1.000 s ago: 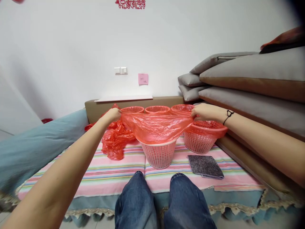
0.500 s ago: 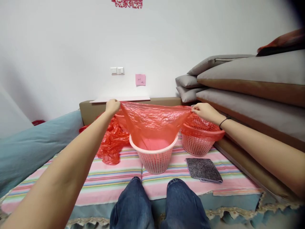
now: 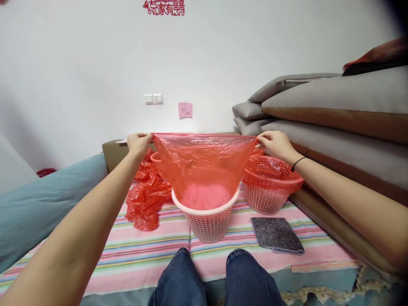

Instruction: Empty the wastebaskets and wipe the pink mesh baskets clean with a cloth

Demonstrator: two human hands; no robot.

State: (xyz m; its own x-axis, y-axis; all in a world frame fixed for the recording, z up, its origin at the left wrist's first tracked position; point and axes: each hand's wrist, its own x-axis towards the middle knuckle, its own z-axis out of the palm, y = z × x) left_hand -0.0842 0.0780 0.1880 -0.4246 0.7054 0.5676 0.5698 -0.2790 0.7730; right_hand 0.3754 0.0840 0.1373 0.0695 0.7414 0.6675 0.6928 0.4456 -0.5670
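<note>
A thin red plastic bag (image 3: 204,163) is stretched wide between my two hands. Its lower part hangs inside a pink perforated plastic basket (image 3: 210,223), which stands upright in front of my knees. At the bag's upper left corner, my left hand (image 3: 137,143) pinches the edge. My right hand (image 3: 274,144) grips the upper right corner between thumb and fingers. The bag's mouth is pulled up taut, well above the basket's pale rim. Behind the stretched film, part of the background shows through only dimly.
Right of the basket stands another basket (image 3: 267,197) with a red bag over its rim. Crumpled red bags (image 3: 145,206) lie to the left, by a further basket (image 3: 158,165). A folded grey cloth (image 3: 277,234) rests on the striped cover (image 3: 137,255). Grey cushions (image 3: 334,97) are stacked at right.
My hands have moved slightly farther apart, the left one leftward, pulling the bag's top edge straighter and tauter. The view has shifted slightly too.
</note>
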